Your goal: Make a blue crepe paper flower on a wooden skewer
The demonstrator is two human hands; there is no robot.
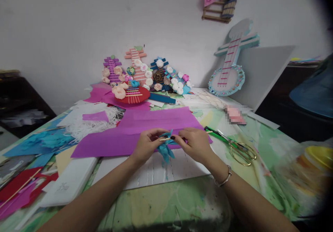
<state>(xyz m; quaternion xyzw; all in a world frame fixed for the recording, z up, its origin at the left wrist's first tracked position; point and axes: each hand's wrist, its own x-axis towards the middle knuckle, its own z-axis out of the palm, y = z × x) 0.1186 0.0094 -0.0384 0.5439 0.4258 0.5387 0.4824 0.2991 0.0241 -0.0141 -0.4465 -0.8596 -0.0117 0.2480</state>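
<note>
While the left hand, its fingers curled, pinches blue paper just below the frame's centre, the right hand, thumb extended, grips a thin stick beside purple paper at mid-frame.

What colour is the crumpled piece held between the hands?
Turquoise blue; the crumpled piece shows in the head view, partly covered by fingers.

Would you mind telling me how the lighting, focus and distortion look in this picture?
In the head view, light is soft and muted, the right edge darkens, the yellow lid looks blurred, wide-angle stretching shows toward the borders, and pixelation covers part of the pink item.
</note>
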